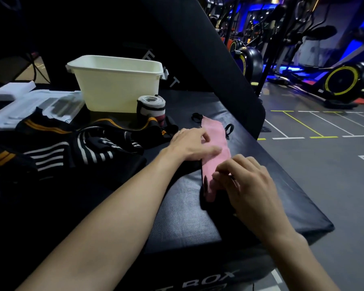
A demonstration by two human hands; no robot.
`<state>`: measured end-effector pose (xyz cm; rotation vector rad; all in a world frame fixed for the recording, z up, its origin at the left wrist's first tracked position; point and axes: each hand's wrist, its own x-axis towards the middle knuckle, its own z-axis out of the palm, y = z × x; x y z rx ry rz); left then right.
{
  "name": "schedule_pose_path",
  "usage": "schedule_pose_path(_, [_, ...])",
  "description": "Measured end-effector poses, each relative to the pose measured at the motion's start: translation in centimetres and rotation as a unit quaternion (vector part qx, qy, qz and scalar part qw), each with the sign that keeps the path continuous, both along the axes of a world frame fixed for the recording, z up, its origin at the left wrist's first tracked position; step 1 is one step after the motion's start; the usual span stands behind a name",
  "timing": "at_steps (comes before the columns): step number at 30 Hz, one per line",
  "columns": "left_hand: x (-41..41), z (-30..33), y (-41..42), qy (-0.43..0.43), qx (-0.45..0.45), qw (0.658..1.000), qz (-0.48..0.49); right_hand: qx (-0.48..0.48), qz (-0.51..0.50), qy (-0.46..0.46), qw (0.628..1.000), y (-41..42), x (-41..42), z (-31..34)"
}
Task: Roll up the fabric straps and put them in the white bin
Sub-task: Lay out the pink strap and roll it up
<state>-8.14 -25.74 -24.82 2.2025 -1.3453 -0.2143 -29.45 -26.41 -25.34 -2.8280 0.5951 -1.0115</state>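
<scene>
The right hand (243, 181) has its fingers curled, pinching the near end of the pink strap (215, 152), as if to start the first turn of a roll; the left hand (192, 144) lies flat with straight fingers pressed on the strap's middle, just beyond the right fingertips, pinning it to the black pad (183, 206); the strap runs away from both hands, its far end carrying a small black loop (229, 129); whether a dark backing sits under the near end I cannot tell.

It looks soft, light and limp, so I'd judge it will not hold a roll unaided; the place to take it is that near end, thumb and fingers tight across the width, with the other hand keeping the length taut.

Past the left fingers stands a grey roll (151, 107), upright, just beside the bin (118, 85) but not in it; left of the hands lies a heap of black straps (72, 143) with white and orange stripes, unrolled; so most of the job looks undone.
</scene>
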Motion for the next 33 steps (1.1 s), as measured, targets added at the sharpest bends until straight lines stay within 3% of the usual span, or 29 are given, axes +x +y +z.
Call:
schedule_pose_path(3, [0.2, -0.1, 0.2, -0.016, 0.027, 0.999, -0.032, -0.010, 0.013, -0.005, 1.000, 0.0, -0.5, -0.4])
schedule_pose_path(11, [-0.4, -0.6, -0.6, -0.055, 0.005, 0.998, 0.011, 0.003, 0.028, 0.067, 0.997, -1.1, -1.4, -0.6])
schedule_pose_path(22, [-0.4, 0.1, -0.4, -0.032, 0.029, 0.999, 0.006, -0.043, 0.042, 0.111, 0.992, -1.0, -1.3, 1.3])
schedule_pose_path(27, [-0.6, 0.3, -0.3, -0.027, 0.069, 0.997, -0.037, 0.028, 0.067, 0.162, 0.984, -0.8, -2.3, 2.1])
schedule_pose_path(33, [-0.9, 0.2, -0.1, -0.032, 0.064, 0.996, -0.045, 0.086, 0.095, 0.151, 0.980, -1.1, -1.9, 2.3])
